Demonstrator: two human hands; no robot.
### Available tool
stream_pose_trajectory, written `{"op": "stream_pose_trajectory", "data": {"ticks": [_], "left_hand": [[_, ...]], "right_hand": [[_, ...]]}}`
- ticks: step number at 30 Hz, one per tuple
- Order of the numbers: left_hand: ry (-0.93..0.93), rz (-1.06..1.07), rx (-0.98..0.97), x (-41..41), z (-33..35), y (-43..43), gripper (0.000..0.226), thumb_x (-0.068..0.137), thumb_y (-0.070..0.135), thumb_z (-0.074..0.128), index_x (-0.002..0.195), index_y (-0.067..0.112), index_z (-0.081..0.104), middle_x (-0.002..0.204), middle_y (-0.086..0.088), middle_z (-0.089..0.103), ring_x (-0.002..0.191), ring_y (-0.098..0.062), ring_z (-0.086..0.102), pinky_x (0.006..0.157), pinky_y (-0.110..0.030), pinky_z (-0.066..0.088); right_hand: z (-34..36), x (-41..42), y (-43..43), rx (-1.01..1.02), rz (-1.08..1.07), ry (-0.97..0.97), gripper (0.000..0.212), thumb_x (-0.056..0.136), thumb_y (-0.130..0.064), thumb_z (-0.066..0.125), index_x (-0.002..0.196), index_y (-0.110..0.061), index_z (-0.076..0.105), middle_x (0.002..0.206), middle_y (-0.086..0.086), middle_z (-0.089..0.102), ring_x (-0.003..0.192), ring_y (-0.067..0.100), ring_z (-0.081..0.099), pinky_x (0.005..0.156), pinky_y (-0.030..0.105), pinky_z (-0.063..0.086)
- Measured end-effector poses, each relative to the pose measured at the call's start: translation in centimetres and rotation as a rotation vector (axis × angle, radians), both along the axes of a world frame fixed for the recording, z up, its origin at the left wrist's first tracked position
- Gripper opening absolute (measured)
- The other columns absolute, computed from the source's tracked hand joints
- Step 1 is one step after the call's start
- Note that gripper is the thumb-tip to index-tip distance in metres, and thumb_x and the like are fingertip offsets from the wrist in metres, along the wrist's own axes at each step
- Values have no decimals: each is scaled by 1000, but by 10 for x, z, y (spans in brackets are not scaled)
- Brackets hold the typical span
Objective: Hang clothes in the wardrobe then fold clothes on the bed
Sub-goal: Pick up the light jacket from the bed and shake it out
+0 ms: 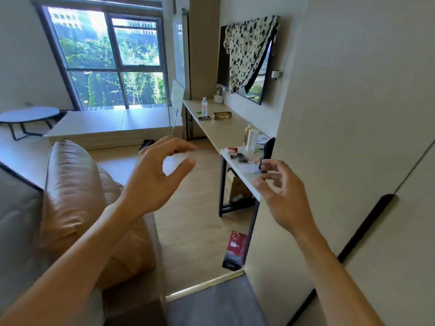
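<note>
Up on the wall, the spotted shirt hangs draped over the top corner of the dark screen, well above the bench. Wardrobe door fills the right side, closed. Both hands are raised in mid-air: left hand with fingers loosely curled, thumb and forefinger apart, gripping nothing; right hand just as slack and empty, near the bench's near end. At the far end stand a clear bottle and a small open box, contents unclear. Under the near end sits a paper bag, contents hidden. Tan cushion lies left.
</note>
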State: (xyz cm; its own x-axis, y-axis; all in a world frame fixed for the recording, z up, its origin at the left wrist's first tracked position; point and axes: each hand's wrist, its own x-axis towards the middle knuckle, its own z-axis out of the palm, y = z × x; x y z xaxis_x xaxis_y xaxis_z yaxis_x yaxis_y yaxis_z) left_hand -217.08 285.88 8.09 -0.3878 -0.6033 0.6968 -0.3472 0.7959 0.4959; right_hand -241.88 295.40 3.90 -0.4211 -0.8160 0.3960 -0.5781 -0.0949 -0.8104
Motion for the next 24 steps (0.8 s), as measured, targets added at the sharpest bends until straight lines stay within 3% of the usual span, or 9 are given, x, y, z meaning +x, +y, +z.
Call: {"op": "stream_pose_trajectory", "data": {"ticks": [3, 6, 10, 15, 17, 21, 24], "left_hand": [[14, 67, 59, 3, -14, -23, 15, 96, 30, 66, 110, 32, 68, 109, 23, 66, 103, 14, 57, 87, -4, 41], [26, 144, 99, -14, -34, -53, 14, 93, 33, 64, 107, 35, 67, 106, 25, 67, 100, 12, 59, 81, -6, 41], [103, 194, 145, -46, -49, -84, 12, 94, 25, 67, 105, 30, 70, 104, 25, 67, 97, 13, 59, 70, -8, 40], [211, 267, 158, -96, -53, -142, 12, 96, 24, 68, 107, 28, 72, 105, 22, 70, 101, 5, 63, 72, -16, 42], [240, 292, 148, -111, -50, -167, 15, 94, 32, 65, 107, 30, 71, 105, 23, 70, 101, 2, 65, 72, -16, 45], [336, 328, 138, -136, -40, -229, 26, 93, 39, 60, 107, 22, 73, 104, 17, 72, 101, -9, 69, 84, -31, 56], [366, 335, 143, -147, -38, -274, 28, 92, 41, 58, 107, 23, 73, 104, 16, 73, 101, -10, 69, 85, -31, 56]], "right_hand": [[-5, 1, -46, 7, 58, -30, 37, 92, -30, 70, 126, -27, 58, 124, -9, 63, 105, 0, 61, 85, 21, 52], [-15, -8, -99, 28, 125, -66, 37, 93, -31, 69, 127, -27, 58, 122, -10, 62, 98, -9, 56, 78, 10, 45], [-23, -21, -158, -2, 195, -82, 35, 93, -28, 68, 126, -25, 59, 119, -11, 62, 103, -5, 59, 76, 5, 43], [-19, -52, -251, -40, 262, -93, 29, 91, -28, 69, 119, -23, 62, 114, -9, 66, 101, 0, 63, 88, 25, 52], [-14, -62, -286, -54, 277, -88, 27, 91, -29, 69, 117, -24, 62, 111, -12, 67, 97, -4, 64, 88, 26, 54], [-3, -76, -362, -65, 330, -93, 22, 91, -29, 69, 112, -26, 64, 107, -14, 68, 95, -3, 65, 87, 27, 55], [-6, -78, -410, -78, 336, -134, 16, 92, -27, 68, 107, -27, 66, 100, -18, 68, 93, -6, 63, 84, 21, 51]]}}
